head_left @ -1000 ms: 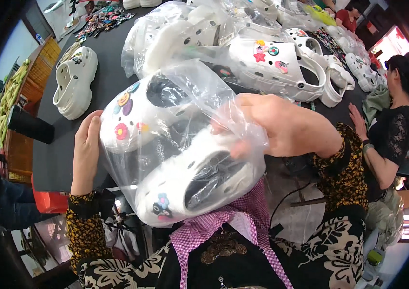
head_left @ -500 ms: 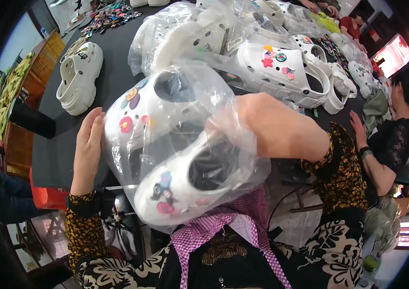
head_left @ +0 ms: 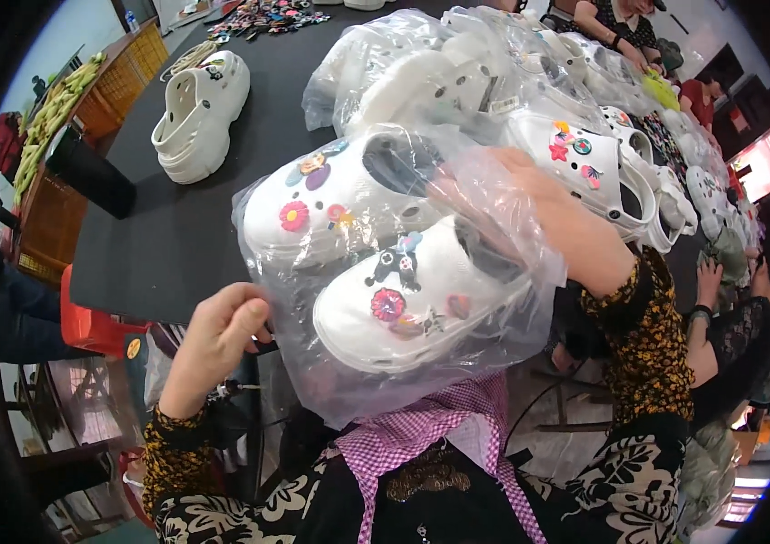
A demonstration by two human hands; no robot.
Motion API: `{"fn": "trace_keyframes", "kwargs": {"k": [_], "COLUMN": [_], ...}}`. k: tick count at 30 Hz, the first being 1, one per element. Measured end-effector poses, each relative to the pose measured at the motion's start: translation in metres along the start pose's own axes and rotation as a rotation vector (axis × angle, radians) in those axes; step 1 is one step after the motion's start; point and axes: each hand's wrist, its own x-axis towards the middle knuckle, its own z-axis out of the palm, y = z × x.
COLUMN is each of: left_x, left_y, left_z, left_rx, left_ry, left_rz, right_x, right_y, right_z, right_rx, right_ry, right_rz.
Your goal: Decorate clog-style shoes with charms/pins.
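A clear plastic bag [head_left: 358, 363] holds a pair of white clogs [head_left: 403, 290] decorated with colourful charms, toes toward my lap. My right hand [head_left: 530, 199] is inside the bag's mouth, gripping the heel end of the clogs through the film. My left hand [head_left: 217, 335] pinches the bag's lower left edge near the table's front edge. The bag hangs above my lap, in front of the black table [head_left: 194, 218].
A bare pair of white clogs [head_left: 199, 113] stands at the table's far left. A heap of bagged white clogs [head_left: 458, 72] fills the back and right. Another person's arm [head_left: 721, 308] is at the right; loose charms [head_left: 263, 16] lie at the far edge.
The bagged clogs have turned so their charm-covered tops face me. My left hand slid down from the bag's side to its lower edge; my right hand stays in the bag.
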Motion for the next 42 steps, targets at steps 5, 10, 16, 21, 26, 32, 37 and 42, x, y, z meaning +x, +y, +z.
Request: {"fn": "trace_keyframes", "kwargs": {"k": [5, 10, 16, 21, 26, 32, 37, 42], "left_x": [0.005, 0.008, 0.013, 0.026, 0.042, 0.062, 0.072, 0.071], "left_y": [0.000, -0.011, -0.016, -0.037, -0.065, -0.074, -0.100, -0.101], "left_z": [0.010, 0.006, -0.022, -0.059, -0.118, -0.169, -0.200, -0.203], "left_rx": [0.122, 0.087, -0.018, 0.013, 0.123, 0.401, 0.436, 0.190], "left_ry": [0.016, 0.114, 0.364, 0.579, 0.751, 0.919, 0.815, 0.942], "left_rz": [-0.004, 0.072, 0.109, 0.196, 0.264, 0.333, 0.317, 0.235], "right_x": [0.013, 0.004, -0.007, -0.027, -0.052, -0.079, -0.090, -0.087], "right_y": [0.004, 0.000, -0.017, -0.018, -0.012, 0.002, 0.003, 0.001], "right_z": [-0.006, -0.003, -0.036, -0.053, -0.060, -0.052, -0.046, -0.045], "right_rx": [0.014, -0.043, -0.353, -0.451, -0.432, -0.225, -0.083, 0.111], "right_ry": [-0.115, 0.024, 0.034, 0.061, 0.100, 0.202, 0.328, 0.382], "right_rz": [-0.044, -0.137, -0.152, -0.094, 0.011, 0.184, 0.325, 0.415]}}
